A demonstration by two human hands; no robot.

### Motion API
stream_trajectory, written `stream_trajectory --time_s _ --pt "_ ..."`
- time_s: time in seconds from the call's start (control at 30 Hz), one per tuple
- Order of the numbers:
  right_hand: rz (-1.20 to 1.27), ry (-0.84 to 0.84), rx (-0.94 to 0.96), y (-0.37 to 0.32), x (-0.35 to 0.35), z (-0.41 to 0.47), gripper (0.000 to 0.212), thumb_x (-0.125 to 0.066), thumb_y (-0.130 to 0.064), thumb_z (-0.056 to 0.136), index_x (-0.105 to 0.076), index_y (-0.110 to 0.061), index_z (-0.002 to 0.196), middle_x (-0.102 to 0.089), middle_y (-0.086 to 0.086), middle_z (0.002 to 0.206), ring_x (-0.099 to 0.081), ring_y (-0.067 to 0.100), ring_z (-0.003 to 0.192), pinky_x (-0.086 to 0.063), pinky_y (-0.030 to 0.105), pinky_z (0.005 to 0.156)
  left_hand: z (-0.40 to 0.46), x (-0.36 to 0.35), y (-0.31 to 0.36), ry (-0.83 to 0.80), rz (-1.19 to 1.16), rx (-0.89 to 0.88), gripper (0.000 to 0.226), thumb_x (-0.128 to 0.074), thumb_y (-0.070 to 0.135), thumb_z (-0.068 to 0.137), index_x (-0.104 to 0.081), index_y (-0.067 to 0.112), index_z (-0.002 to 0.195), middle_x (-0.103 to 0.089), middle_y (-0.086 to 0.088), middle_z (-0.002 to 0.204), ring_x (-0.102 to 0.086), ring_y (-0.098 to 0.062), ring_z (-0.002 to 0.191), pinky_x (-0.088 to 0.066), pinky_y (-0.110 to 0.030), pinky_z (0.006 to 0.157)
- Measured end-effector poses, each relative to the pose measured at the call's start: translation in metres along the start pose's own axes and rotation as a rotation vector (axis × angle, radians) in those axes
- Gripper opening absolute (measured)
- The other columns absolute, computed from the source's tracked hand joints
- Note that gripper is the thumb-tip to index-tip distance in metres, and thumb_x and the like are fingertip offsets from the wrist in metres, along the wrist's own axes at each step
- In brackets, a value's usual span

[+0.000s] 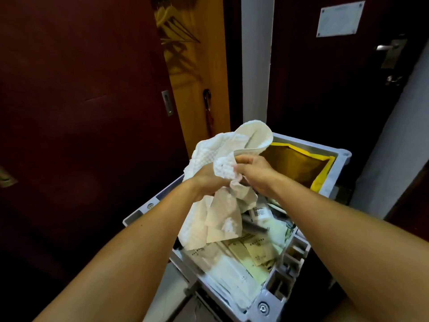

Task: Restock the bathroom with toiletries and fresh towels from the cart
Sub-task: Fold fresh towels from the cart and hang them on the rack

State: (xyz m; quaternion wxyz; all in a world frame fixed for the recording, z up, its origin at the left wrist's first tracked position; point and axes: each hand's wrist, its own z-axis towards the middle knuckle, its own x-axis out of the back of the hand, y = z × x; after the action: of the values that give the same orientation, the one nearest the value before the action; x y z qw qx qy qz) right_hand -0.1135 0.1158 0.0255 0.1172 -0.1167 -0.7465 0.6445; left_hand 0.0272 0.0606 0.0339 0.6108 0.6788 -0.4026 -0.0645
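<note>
A white waffle-textured towel (218,156) hangs crumpled above the grey plastic cart (148,206). My left hand (209,180) grips the towel's bunched middle, its fingers buried in the cloth. My right hand (255,173) pinches a fold of the towel near the top edge. The towel's lower end drapes down into the cart's top tray. In that tray lie several cream and pale green toiletry packets (255,249) and a small white labelled bottle (258,212).
A yellow bag (325,173) lines the cart's far compartment. A dark red sliding door (81,112) stands to the left, with an open wooden closet holding hangers (176,26) and an umbrella (207,112). A dark door with a metal handle (390,48) is at right.
</note>
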Motion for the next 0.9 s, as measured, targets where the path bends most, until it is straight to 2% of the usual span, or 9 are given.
stream_trajectory --time_s 0.07,0.13,0.23,0.3,0.47,0.6,0.7,0.8,0.9 --pt "-0.057 -0.078 0.021 -0.002 -0.001 -0.002 0.021 -0.071 -0.024 0.089 -0.073 -0.022 0.109 -0.074 0.004 0.11 -0.07 0.021 0.099 -0.058 0.037 0.083 0.0 0.002 0.0 0.093 -0.027 -0.015 0.034 -0.075 0.01 0.081 -0.064 0.02 0.112 -0.07 -0.005 0.098 -0.068 -0.021 0.088 -0.059 -0.027 0.061" --pt "-0.198 -0.156 0.036 -0.006 0.0 -0.008 0.044 -0.079 -0.057 0.071 -0.072 -0.029 0.105 -0.075 -0.004 0.102 -0.07 0.016 0.096 -0.055 0.033 0.079 0.001 0.006 0.002 0.246 -0.03 0.009 0.032 -0.074 0.011 0.082 -0.059 0.019 0.109 -0.067 -0.004 0.094 -0.065 -0.021 0.083 -0.052 -0.024 0.051" --pt "-0.332 -0.227 -0.005 -0.009 0.002 -0.012 0.079 -0.081 -0.075 0.05 -0.066 -0.03 0.114 -0.068 -0.007 0.11 -0.063 0.015 0.1 -0.05 0.033 0.082 0.003 0.015 0.005 0.484 -0.027 0.088 0.039 -0.071 0.023 0.084 -0.053 0.016 0.118 -0.063 -0.004 0.106 -0.063 -0.022 0.092 -0.052 -0.031 0.068" --pt "-0.401 -0.287 -0.013 -0.01 0.0 -0.015 0.08 -0.084 -0.069 0.053 -0.06 -0.032 0.12 -0.063 -0.011 0.114 -0.059 0.011 0.105 -0.048 0.032 0.082 0.005 0.024 0.004 0.579 -0.065 0.094 0.033 -0.07 0.022 0.082 -0.06 0.012 0.112 -0.067 -0.006 0.103 -0.065 -0.023 0.091 -0.055 -0.034 0.074" --pt "-0.533 -0.144 0.213 -0.012 -0.014 -0.012 0.014 -0.069 -0.025 0.089 -0.068 -0.021 0.102 -0.07 -0.002 0.098 -0.066 0.018 0.097 -0.056 0.036 0.083 -0.006 0.035 0.009 0.481 -0.28 0.096 0.021 -0.074 0.026 0.079 -0.063 0.009 0.086 -0.065 -0.005 0.091 -0.063 -0.02 0.082 -0.052 -0.033 0.073" --pt "-0.497 0.001 0.235 -0.011 -0.019 -0.009 0.016 -0.055 -0.024 0.099 -0.066 -0.015 0.106 -0.07 0.004 0.099 -0.066 0.022 0.095 -0.056 0.043 0.086 -0.02 0.038 0.011 0.056 -0.642 0.062 0.043 -0.069 0.023 0.078 -0.067 0.006 0.117 -0.069 -0.021 0.114 -0.069 -0.031 0.103 -0.057 -0.044 0.091" --pt "-0.583 0.159 0.316 -0.009 -0.026 -0.009 0.034 -0.047 -0.035 0.103 -0.061 -0.014 0.126 -0.069 0.008 0.103 -0.064 0.028 0.097 -0.054 0.044 0.086 -0.019 0.028 0.003 0.103 -0.279 -0.061 0.033 -0.055 0.002 0.091 -0.066 0.01 0.121 -0.053 -0.024 0.139 -0.054 -0.038 0.127 -0.047 -0.055 0.103" --pt "-0.64 0.238 0.37 -0.01 -0.025 -0.008 0.032 -0.048 -0.032 0.101 -0.063 -0.016 0.125 -0.07 0.008 0.1 -0.06 0.027 0.09 -0.047 0.035 0.075 -0.018 0.023 0.0 0.278 0.018 -0.099 0.017 -0.055 0.011 0.097 -0.07 0.008 0.103 -0.051 -0.018 0.143 -0.038 -0.035 0.14 -0.04 -0.053 0.109" --pt "-0.65 0.247 0.404 -0.013 -0.025 -0.01 0.017 -0.056 -0.025 0.094 -0.068 -0.016 0.102 -0.066 0.002 0.085 -0.056 0.025 0.08 -0.043 0.032 0.067 -0.016 0.027 -0.001 0.411 0.034 -0.061 0.028 -0.046 0.016 0.1 -0.065 -0.003 0.092 -0.065 -0.011 0.1 -0.058 -0.028 0.096 -0.048 -0.032 0.079"
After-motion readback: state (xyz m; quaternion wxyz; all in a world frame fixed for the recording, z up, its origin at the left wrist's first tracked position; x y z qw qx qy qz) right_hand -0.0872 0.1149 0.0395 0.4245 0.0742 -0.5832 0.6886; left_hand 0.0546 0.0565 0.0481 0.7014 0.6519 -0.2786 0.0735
